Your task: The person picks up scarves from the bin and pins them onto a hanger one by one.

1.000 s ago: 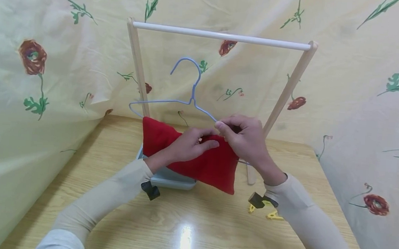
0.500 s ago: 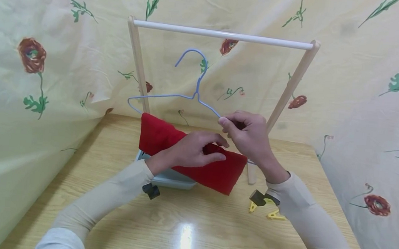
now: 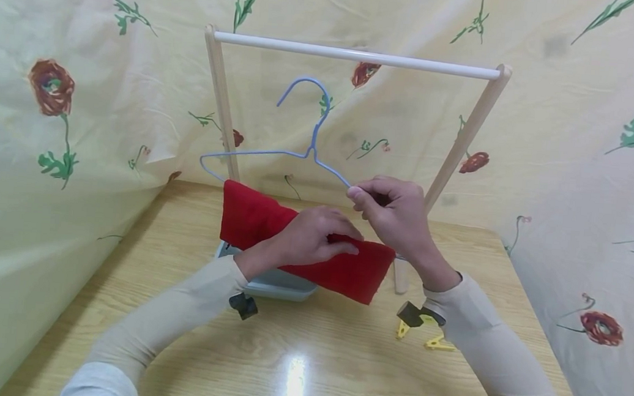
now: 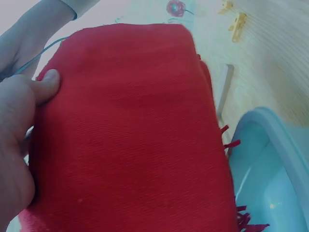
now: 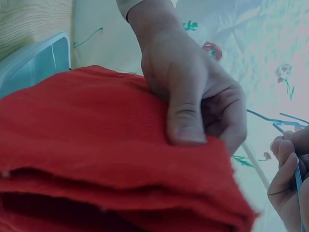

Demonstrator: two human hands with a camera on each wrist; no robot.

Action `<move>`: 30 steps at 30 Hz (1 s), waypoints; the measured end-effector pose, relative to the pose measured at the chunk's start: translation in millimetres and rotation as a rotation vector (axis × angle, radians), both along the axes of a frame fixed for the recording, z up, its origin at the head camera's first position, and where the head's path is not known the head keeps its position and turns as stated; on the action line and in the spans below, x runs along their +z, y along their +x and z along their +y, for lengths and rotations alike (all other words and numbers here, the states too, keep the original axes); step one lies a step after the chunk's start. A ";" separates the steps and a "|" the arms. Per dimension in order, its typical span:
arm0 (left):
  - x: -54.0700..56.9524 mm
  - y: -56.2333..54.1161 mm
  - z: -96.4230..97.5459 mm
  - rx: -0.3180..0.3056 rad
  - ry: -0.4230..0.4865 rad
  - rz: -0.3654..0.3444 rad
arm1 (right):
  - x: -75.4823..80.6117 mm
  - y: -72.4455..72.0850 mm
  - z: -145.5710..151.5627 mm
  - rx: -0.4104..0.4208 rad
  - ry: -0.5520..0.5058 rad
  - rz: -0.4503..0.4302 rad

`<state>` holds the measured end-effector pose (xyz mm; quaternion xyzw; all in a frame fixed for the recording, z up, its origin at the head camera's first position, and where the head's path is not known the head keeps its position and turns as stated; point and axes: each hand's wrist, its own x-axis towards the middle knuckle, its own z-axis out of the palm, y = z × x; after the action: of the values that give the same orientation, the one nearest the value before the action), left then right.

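A blue wire hanger is held up in front of a rack, hook at the top. Over its lower bar hangs a folded red scarf, tilted down to the right. Thin fringe strands show at the scarf's edge in the left wrist view. My left hand pinches the scarf's upper edge, thumb on the near side, as the right wrist view also shows. With thumb and fingers, my right hand grips the hanger's right shoulder. The lower bar is mostly hidden by the cloth.
Behind the hanger stands a rack with a white rail and wooden posts. A light blue bin sits on the wooden table below the scarf. Yellow clothespins lie near the right wrist. Flowered fabric encloses the table.
The hanger and my right hand have risen slightly and shifted right. My left hand has slid right and lower, and the scarf's right end has moved right along the bar.
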<state>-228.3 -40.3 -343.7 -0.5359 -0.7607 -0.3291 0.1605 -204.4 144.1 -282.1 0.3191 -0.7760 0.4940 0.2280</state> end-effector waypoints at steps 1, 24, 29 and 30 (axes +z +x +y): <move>-0.3 0.4 1.1 -0.004 0.028 0.017 | 0.2 -0.1 0.1 0.000 0.001 0.005; 9.5 11.5 -19.8 0.147 -0.197 0.087 | -1.7 -2.5 6.4 0.033 -0.018 0.016; 12.0 9.6 -35.8 0.198 -0.267 0.050 | -1.9 -1.8 7.1 0.031 -0.011 0.016; 12.1 8.7 -38.3 0.201 -0.275 0.042 | -2.0 -1.7 7.3 0.030 -0.011 0.017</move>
<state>-219.6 -78.6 -331.6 -0.4810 -0.8448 -0.1928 0.1335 -206.2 151.4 -284.1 0.3337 -0.7665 0.4989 0.2286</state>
